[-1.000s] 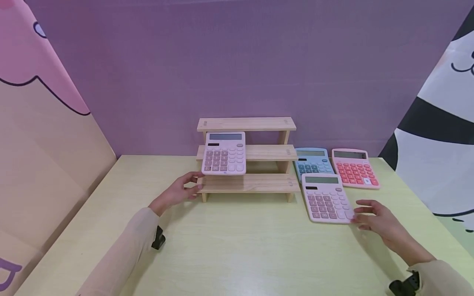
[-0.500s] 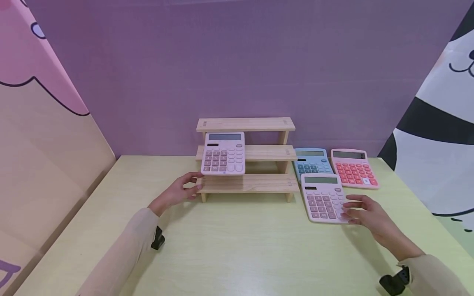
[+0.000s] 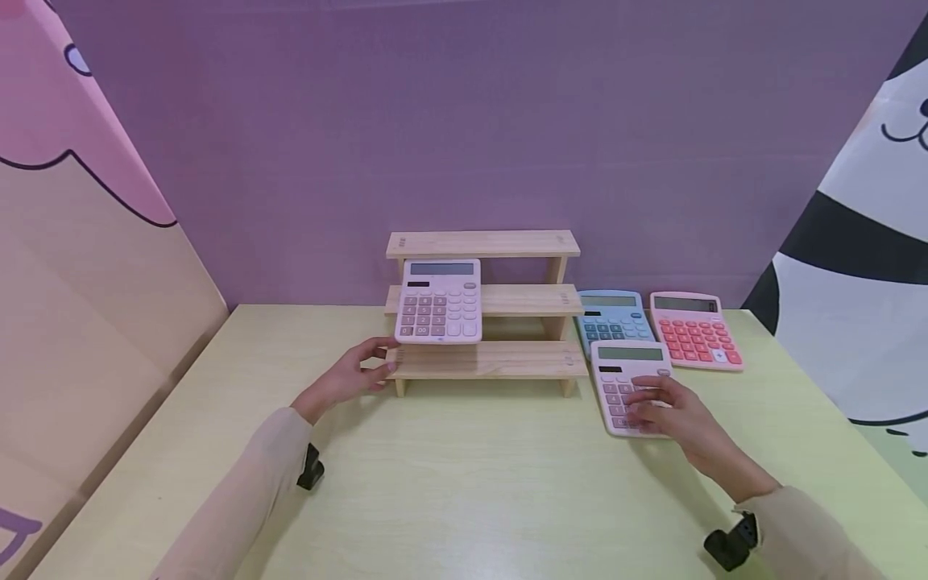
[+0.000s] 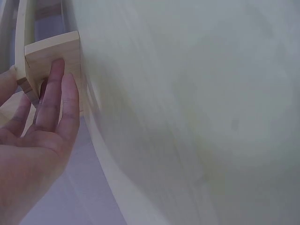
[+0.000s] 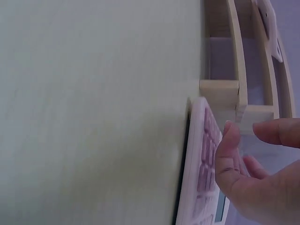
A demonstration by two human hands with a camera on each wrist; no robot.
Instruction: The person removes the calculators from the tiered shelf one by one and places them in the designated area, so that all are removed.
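In the head view my left hand point(image 3: 346, 380) holds the left end of a three-step wooden shelf point(image 3: 500, 360). The left wrist view shows several fingers of this left hand point(image 4: 44, 126) against the shelf's leg, with the thumb at the board's edge. A light pink calculator point(image 3: 441, 302) leans upright on the shelf's left side. My right hand point(image 3: 670, 412) is over the lower part of a second light pink calculator point(image 3: 612, 383), lying flat on the table. Its thumb and fingers are apart with nothing between them; whether they touch the keys I cannot tell.
Behind the second calculator lie a blue calculator point(image 3: 612, 310), partly covered by it, and a coral-pink calculator point(image 3: 692, 326). The pale table point(image 3: 449, 475) ends at a purple backdrop point(image 3: 493, 121), with printed panels at both sides.
My right hand has moved left, from the right edge of the flat light pink calculator to over its keys. The left hand, shelf and calculators have stayed put.
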